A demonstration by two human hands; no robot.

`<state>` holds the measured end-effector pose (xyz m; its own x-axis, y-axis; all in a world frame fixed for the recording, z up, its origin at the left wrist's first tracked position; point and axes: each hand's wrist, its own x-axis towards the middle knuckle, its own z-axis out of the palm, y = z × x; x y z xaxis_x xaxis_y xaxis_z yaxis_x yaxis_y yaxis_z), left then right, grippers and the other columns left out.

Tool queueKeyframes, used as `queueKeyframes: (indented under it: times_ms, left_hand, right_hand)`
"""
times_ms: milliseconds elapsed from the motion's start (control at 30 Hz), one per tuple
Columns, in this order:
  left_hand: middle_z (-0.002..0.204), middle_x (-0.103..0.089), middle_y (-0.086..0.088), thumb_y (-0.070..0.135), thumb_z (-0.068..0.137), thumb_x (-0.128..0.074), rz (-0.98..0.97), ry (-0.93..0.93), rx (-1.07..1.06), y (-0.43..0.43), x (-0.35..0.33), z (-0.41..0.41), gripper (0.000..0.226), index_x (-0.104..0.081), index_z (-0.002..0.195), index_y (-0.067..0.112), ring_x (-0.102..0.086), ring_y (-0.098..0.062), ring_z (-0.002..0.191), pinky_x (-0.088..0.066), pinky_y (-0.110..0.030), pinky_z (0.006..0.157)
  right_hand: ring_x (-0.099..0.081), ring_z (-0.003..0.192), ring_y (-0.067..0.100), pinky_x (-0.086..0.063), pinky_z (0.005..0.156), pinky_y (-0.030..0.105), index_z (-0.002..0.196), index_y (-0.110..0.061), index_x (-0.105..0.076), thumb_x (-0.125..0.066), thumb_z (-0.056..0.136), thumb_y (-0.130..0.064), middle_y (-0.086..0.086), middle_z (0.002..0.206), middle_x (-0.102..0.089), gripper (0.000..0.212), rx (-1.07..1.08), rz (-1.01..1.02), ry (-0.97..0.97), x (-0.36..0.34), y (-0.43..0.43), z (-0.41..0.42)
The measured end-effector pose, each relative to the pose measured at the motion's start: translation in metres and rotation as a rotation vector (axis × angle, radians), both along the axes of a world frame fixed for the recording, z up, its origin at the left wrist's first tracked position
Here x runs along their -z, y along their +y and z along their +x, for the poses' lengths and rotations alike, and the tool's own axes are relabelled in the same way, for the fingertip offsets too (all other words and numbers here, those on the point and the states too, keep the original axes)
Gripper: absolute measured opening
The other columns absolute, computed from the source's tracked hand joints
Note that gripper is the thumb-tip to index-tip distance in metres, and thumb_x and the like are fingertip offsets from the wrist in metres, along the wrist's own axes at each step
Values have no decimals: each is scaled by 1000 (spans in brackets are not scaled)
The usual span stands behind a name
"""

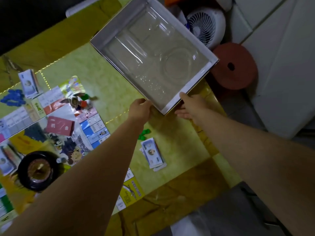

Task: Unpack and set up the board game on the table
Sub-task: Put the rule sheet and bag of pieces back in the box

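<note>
The open game box [102,36], white inside with a clear plastic insert, lies tilted at the table's far right. My left hand [140,108] grips its near edge and my right hand [190,104] holds the near corner from the right, thumb on the rim. The unfolded game board [68,138] covers the left of the table. On it stand a black roulette wheel [36,170], a red card pack [59,126] and small figures [78,101]. A stack of play money [152,154] lies between my forearms.
Another money stack [29,83] and blue tokens [13,97] sit at the far left. Green pieces [144,134] lie by my left forearm. Beyond the yellow-green table [105,79] are a white fan [204,26], a red stool [234,65] and white cabinets [281,57].
</note>
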<state>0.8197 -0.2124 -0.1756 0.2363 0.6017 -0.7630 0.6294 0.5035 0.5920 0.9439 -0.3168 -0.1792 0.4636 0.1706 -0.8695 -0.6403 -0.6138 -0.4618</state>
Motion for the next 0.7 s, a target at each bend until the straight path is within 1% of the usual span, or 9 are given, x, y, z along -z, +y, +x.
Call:
queueKeyframes:
  times_ms: [33, 100, 200, 333, 367, 433, 500, 600, 700]
  left_hand:
    - [68, -56, -10, 11, 90, -57, 7, 17, -10, -1, 2, 5, 9, -60, 86, 4, -55, -26, 63, -52, -37, 66]
    - [79, -62, -15, 13, 84, -62, 27, 70, -36, -2, 6, 11, 13, -57, 92, 3, -64, -32, 76, -58, -46, 77]
    - [92, -63, -17, 12, 82, -63, 44, 122, -50, -5, 4, 18, 23, -50, 100, 6, -66, -33, 80, -57, -43, 74]
    - [89, -63, -18, 11, 85, -60, -7, 37, -99, -4, -5, 17, 28, -49, 109, 4, -62, -28, 73, -57, -46, 78]
    - [94, -64, -20, 11, 87, -59, -46, -1, -115, -4, -9, 15, 32, -48, 115, 1, -63, -29, 74, -59, -44, 76]
    - [102, -64, -24, 8, 89, -53, -115, -75, -123, -4, -17, 12, 37, -47, 123, -5, -64, -28, 72, -59, -32, 59]
    - [96, -61, -21, 4, 90, -51, -125, -120, -120, -5, -28, 6, 31, -48, 119, -7, -64, -28, 71, -56, -28, 50]
    - [87, -57, -13, 5, 91, -53, -111, -165, -120, -6, -46, -12, 18, -45, 106, 0, -63, -28, 71, -59, -36, 59]
    - [100, -60, -20, 5, 89, -57, -70, -181, -116, -6, -65, -44, 20, -47, 106, 2, -66, -34, 84, -59, -45, 72]
  right_hand:
    - [-71, 75, 25, -58, 61, 32, 137, -5, -41, -55, 96, -35, 18, 119, -58, 53, -25, 4, 4, 0, -1, 3]
    - [-70, 74, 23, -58, 64, 31, 133, -1, -44, -54, 97, -28, 16, 109, -59, 45, -76, 16, -12, 0, -2, 7]
    - [-69, 69, 21, -58, 64, 30, 124, 5, -50, -53, 96, -22, 11, 89, -61, 38, -109, 3, -93, 1, -2, 10]
    - [-68, 67, 18, -52, 50, 19, 120, 2, -52, -53, 96, -22, 15, 105, -63, 34, -112, 6, -191, -8, -5, 8]
    - [-68, 67, 18, -51, 50, 18, 119, 2, -53, -53, 96, -22, 14, 106, -63, 33, -114, 12, -205, -13, -6, 6]
    - [-68, 65, 17, -49, 51, 18, 116, 1, -53, -51, 96, -22, 12, 104, -62, 30, -109, 24, -227, -21, -10, 0]
    - [-68, 62, 17, -47, 49, 17, 112, -1, -53, -50, 96, -24, 10, 101, -62, 28, -116, 23, -244, -33, -14, -8]
    - [-68, 61, 20, -51, 53, 23, 106, -2, -54, -51, 94, -22, 7, 90, -63, 24, -81, 65, -244, -52, -20, -28]
    - [-67, 63, 23, -55, 58, 30, 101, -4, -54, -53, 93, -20, 9, 85, -64, 18, -38, 121, -218, -71, -23, -61]
